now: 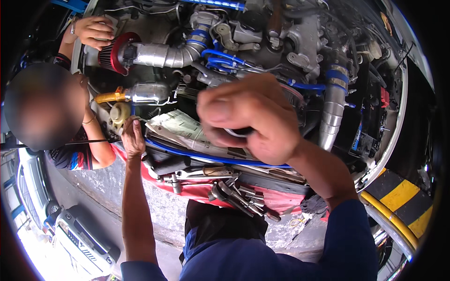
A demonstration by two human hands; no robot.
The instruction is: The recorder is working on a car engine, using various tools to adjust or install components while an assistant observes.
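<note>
My right hand (255, 117) is raised above the engine bay, close to the camera, with its fingers curled into a fist. A thin pale edge shows beneath the fingers, but what they hold is too hidden to name. My left hand (133, 136) rests at the front edge of the bay, fingers stretched out. It lies beside a cream reservoir with a round cap (119, 113) and the left end of a folded newspaper (180, 131). Just beyond that hand lies a work lamp (149, 92) with an orange handle. A blue hose (206, 159) runs along the front edge.
At the left, a co-worker leans in, one hand (96, 33) by a red cone air filter (115, 54). Wrenches (232, 194) and a ratchet (206, 173) lie on a red cover (187, 191) along the front. Silver pipes (333, 110) and a battery (363, 133) stand at the right.
</note>
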